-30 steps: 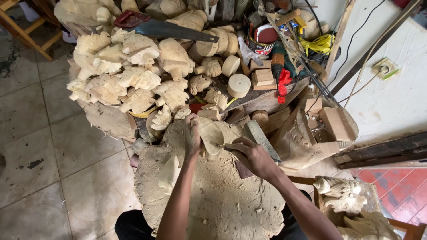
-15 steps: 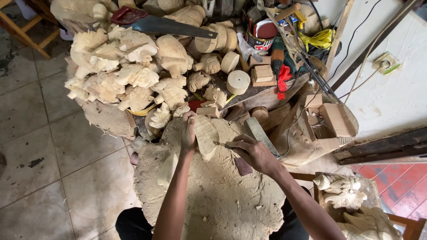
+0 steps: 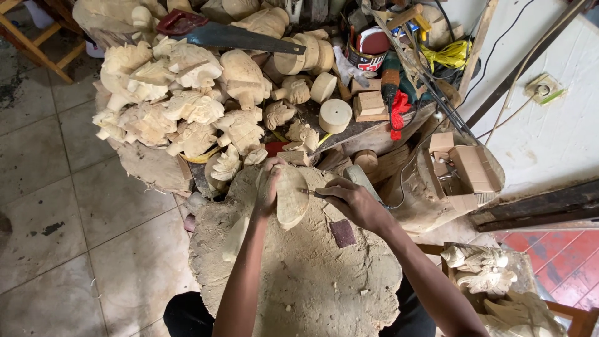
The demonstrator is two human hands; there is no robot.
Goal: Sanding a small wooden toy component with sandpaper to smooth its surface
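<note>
My left hand [image 3: 268,187] grips a pale, flat wooden carving [image 3: 291,196] and holds it down on a big dust-covered wooden block [image 3: 299,274] in front of me. My right hand [image 3: 351,201] is closed around a grey-handled rotary carving tool [image 3: 357,176]. Its thin tip touches the right edge of the carving. A small dark red sanding pad [image 3: 342,233] lies on the block just under my right wrist.
A heap of unfinished pale carvings [image 3: 181,106] fills the far left, with a red-handled saw [image 3: 231,36] lying across it. Round wooden discs [image 3: 335,115], small blocks, a tin and tools clutter the far right. More carvings [image 3: 480,268] sit at right. The tiled floor [image 3: 75,237] lies left.
My hands and the carving stay in the same place on the block. The view has shifted slightly; the tool tip remains against the carving.
</note>
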